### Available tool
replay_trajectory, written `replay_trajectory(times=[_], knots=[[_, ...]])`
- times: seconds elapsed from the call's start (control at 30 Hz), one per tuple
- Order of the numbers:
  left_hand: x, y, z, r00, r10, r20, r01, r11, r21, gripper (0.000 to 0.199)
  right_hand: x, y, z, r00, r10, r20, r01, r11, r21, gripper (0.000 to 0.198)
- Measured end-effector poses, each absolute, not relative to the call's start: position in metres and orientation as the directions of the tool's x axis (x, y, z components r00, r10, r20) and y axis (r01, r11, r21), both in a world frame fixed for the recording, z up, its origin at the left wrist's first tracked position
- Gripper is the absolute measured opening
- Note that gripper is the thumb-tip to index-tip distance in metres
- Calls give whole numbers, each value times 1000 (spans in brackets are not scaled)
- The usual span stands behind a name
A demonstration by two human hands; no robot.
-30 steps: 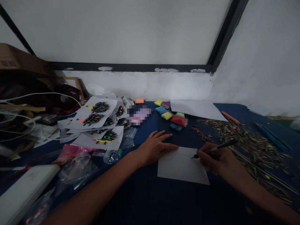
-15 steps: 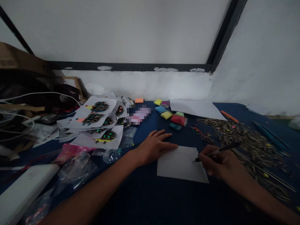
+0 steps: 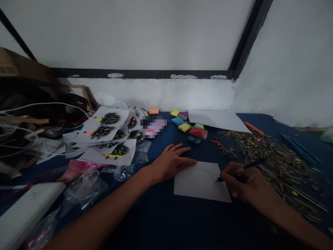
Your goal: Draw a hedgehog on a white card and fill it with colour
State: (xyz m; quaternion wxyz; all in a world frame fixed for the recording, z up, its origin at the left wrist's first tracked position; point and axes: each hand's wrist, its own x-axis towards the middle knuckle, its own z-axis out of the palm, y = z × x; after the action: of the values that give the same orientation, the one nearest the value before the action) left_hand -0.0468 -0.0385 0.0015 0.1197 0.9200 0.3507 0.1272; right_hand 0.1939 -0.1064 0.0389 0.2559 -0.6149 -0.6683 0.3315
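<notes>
A small sheet of white paper (image 3: 200, 189) lies on the dark blue table, with a thin curved line drawn across its upper part. My left hand (image 3: 170, 162) rests with fingers spread, its thumb and palm edge on the sheet's upper left corner. In my right hand (image 3: 240, 180) a black pen (image 3: 253, 163) is pinched, its tip touching or just over the paper's right side at the end of the curve.
A large heap of short metallic pieces (image 3: 275, 156) spreads at right, beside an orange tool (image 3: 254, 128) and a blue pouch (image 3: 300, 149). Colourful packets (image 3: 197, 132) lie behind the paper. Sheets with decorated hedgehog-like figures (image 3: 106, 132), plastic bags (image 3: 83, 187) and a white box (image 3: 33, 208) fill the left.
The pen tip has barely moved and the curved line looks slightly longer at its right end. My left hand stays in place.
</notes>
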Motion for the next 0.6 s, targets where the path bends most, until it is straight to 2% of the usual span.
replay_trajectory(times=[0.17,0.5,0.6], knots=[[-47,-38,1,723,672,160,606,-728,320,34,191,-107,43,-115,990,-77,641,15,-767,43],[-47,-36,-2,716,682,151,614,-718,329,40,191,-110,36,-139,988,-63,632,40,-774,55],[-47,-35,-4,715,680,163,607,-720,337,41,187,-113,33,-147,987,-69,601,33,-798,52]])
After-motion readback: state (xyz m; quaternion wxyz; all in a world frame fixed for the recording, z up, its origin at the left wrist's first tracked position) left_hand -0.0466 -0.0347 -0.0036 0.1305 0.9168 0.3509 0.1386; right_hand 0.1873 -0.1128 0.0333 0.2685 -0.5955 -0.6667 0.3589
